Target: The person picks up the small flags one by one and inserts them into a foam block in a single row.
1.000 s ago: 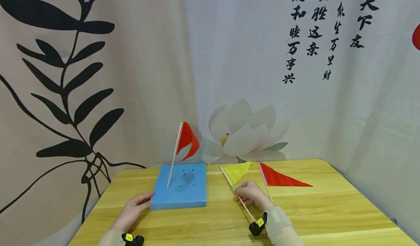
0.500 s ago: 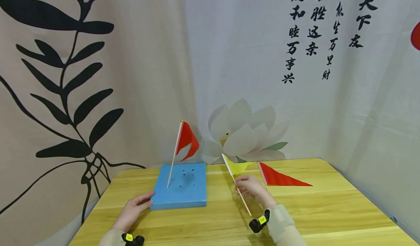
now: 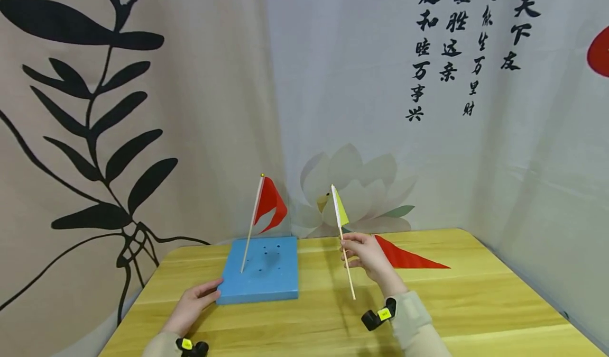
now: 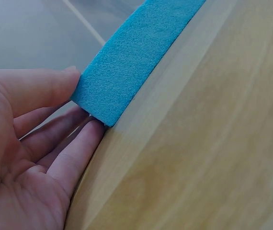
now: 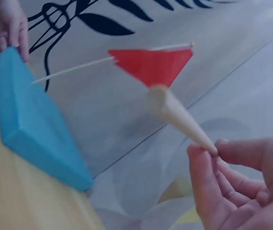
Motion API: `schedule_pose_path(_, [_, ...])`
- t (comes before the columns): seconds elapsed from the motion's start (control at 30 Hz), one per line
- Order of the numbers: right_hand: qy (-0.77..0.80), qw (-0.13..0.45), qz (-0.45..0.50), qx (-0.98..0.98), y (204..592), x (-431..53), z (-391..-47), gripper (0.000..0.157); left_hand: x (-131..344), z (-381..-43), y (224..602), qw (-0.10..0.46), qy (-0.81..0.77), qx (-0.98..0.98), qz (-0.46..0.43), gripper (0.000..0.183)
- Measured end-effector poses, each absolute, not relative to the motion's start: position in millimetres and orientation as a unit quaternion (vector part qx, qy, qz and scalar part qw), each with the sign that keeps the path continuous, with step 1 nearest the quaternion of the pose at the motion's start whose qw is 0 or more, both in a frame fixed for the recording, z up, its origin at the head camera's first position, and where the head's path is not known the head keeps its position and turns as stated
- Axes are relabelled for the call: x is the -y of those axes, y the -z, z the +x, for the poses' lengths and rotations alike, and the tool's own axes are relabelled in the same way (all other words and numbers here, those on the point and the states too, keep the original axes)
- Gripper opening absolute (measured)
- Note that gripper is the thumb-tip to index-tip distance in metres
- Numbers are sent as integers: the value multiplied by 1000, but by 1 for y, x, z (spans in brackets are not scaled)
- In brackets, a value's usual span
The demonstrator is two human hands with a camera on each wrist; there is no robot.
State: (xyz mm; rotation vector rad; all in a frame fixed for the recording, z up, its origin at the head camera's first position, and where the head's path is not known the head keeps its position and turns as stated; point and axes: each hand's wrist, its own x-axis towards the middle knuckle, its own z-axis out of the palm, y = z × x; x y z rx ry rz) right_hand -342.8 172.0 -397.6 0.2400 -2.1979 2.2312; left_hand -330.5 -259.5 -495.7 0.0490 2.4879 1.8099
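Note:
My right hand (image 3: 366,254) pinches the thin wooden stick of a yellow flag (image 3: 341,209) between thumb and fingers. The flag is upright with a slight tilt, its lower end raised over the table. Close up in the right wrist view, the stick (image 5: 179,117) points toward the camera from my fingertips. My left hand (image 3: 195,301) rests beside a blue foam block (image 3: 266,288), its fingertips touching the left side near the front corner. Planted in the block's top is a red flag (image 3: 271,203) on a stick with a gold tip. Several small holes dot that top face.
Another red flag (image 3: 409,255) lies on the wooden table (image 3: 499,304) to the right, its stick hidden behind my right hand. Behind the table hangs a curtain (image 3: 228,108) with printed leaves, a lotus and characters. Each wrist wears a small black camera (image 3: 378,316).
My right hand has lifted the yellow flag off the table and swung it more upright, its cloth drooping. The left hand, block and planted red flag stay as they were.

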Motion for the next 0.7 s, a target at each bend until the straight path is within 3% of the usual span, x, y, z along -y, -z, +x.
schedule_pose_path(0.43, [-722, 83, 95, 680, 352, -163, -347, 25, 260, -330, 498, 34, -590, -806, 17, 49])
schedule_pose_path(0.7, [-747, 100, 99, 650, 351, -138, -349, 21, 260, -331, 497, 26, -582, -812, 16, 50])
